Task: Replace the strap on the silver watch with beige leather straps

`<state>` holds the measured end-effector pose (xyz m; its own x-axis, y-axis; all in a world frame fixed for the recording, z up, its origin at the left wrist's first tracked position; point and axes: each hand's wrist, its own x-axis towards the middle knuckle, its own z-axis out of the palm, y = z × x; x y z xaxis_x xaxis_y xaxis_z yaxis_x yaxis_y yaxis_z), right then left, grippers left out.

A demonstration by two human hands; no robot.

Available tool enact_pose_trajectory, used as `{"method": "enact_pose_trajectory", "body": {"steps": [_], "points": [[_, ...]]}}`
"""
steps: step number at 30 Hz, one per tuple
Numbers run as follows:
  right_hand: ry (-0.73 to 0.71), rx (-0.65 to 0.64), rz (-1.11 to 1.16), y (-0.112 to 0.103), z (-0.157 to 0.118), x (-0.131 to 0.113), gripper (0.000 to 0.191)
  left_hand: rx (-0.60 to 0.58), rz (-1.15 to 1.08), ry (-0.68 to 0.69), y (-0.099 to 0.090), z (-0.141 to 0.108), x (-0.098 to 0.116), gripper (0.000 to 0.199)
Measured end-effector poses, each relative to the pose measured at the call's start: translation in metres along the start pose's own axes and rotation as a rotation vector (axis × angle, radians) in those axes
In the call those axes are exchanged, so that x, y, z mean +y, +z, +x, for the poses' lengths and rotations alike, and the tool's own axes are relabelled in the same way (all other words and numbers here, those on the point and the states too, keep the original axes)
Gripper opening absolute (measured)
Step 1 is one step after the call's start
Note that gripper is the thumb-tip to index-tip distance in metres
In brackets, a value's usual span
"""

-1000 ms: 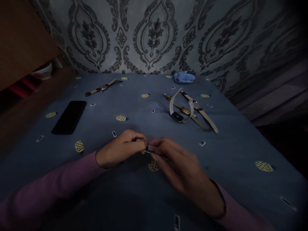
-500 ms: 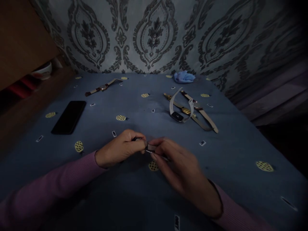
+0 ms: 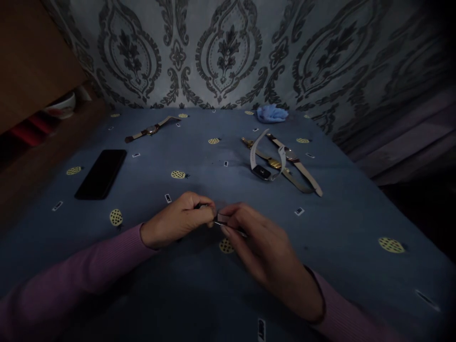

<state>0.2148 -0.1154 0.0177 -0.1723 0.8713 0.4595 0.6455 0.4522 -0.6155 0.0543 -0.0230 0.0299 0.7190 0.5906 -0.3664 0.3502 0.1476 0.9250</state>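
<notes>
Near the front middle of the table my two hands almost meet. My left hand is closed in a pinch around a small dark object, mostly hidden by the fingers. From the right, my right hand pinches a thin metal tool, whose tip reaches the left fingertips. A short pale strip shows between the hands, beside the right fingers; what it belongs to is hidden.
On the blue patterned tablecloth, a black phone lies left and a watch behind it. Right of centre, a smartwatch overlaps a gold watch, beside another watch. A crumpled blue cloth rests by the wall.
Both hands keep nearly the same pose. My right hand has shifted very slightly left; the whole view has also moved slightly.
</notes>
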Motion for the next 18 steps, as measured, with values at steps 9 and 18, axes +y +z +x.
{"method": "enact_pose_trajectory", "body": {"steps": [9,18], "points": [[0.003,-0.069,-0.038,0.0008,0.0009,-0.0006,0.016,-0.001,0.035,0.000,0.0016,0.0008,-0.0006,0.023],[-0.041,-0.026,-0.158,0.0039,-0.0019,-0.0022,0.024,-0.031,0.013,0.041,0.0044,0.0007,-0.0024,0.026]]}}
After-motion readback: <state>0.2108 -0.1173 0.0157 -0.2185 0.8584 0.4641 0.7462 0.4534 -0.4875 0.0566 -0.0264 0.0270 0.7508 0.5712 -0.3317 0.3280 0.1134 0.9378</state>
